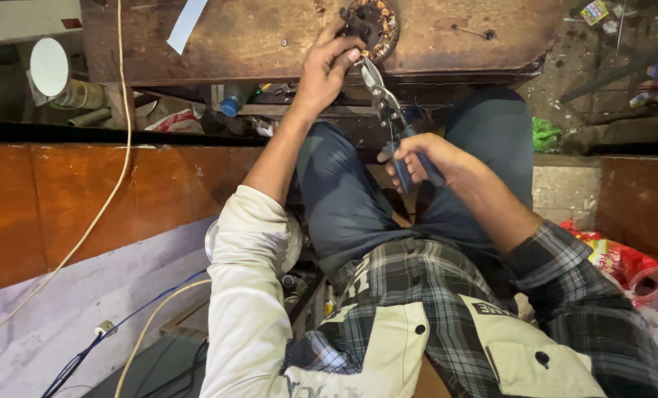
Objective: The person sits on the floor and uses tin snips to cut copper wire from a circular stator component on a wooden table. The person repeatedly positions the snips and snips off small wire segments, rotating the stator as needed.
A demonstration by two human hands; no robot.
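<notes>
1. Far left: a white round lid (49,66) stands on edge against a dull metal can (81,95) below the desk; what the can holds cannot be seen. A pale cord (115,169) runs down across the brown wooden ledge (86,199).

2. Left of centre: on the shelf under the desk, a bottle with a blue cap (231,103) lies among clutter too dim to sort out.

3. Centre: your left hand (327,70) reaches to the far edge of the worn wooden desk (270,33), fingers closed around a round motor part with copper windings (373,26), pinning it at the desk's rim.

4. Centre, just right: the tin snips (388,110) point up at that part, blades touching its lower edge beside your left fingertips. Whether the blades are parted is too small to tell.

5. Right of centre: your right hand (421,158) is clamped around the snips' blue handles, held above your lap, near your knees.

6. Right: a green scrap (544,134) lies on the floor past your knee, and a red plastic bag (624,262) sits crumpled by your right sleeve, its contents hidden.
</notes>
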